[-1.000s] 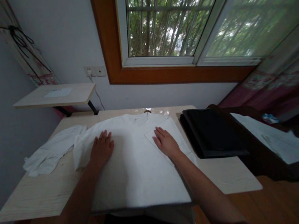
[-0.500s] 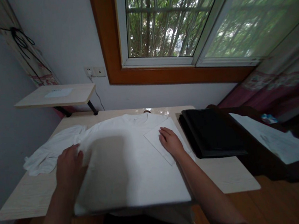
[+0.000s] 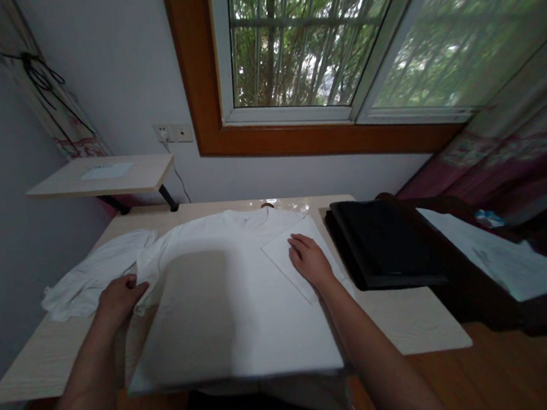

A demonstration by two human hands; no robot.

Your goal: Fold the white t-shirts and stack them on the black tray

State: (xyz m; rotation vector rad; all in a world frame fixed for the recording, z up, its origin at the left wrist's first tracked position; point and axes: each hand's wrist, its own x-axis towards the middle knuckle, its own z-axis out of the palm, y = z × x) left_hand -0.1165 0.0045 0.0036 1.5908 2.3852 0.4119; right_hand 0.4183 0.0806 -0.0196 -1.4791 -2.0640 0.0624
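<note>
A white T-shirt (image 3: 259,299) lies spread on the light wooden table (image 3: 410,327), its neckline toward the wall and its hem over the front edge. On the right, its sleeve is folded inward over the body. My right hand (image 3: 310,258) rests open on that folded sleeve, fingers lying flat. At the left, my left hand (image 3: 120,297) is closed on the edge of the other sleeve, thumb and fingers pinching the cloth. Just beyond it is a crumpled white cloth (image 3: 88,275), perhaps another garment.
A black folder-like item (image 3: 386,241) lies at the table's right side. Farther right, a white sheet (image 3: 501,251) rests on a dark surface. A small raised shelf (image 3: 142,176) with a paper stands at the back left. A window (image 3: 306,56) is above.
My left hand has moved down slightly and taken hold of the left sleeve's edge, drawing it outward. My right hand stays on the folded sleeve.
</note>
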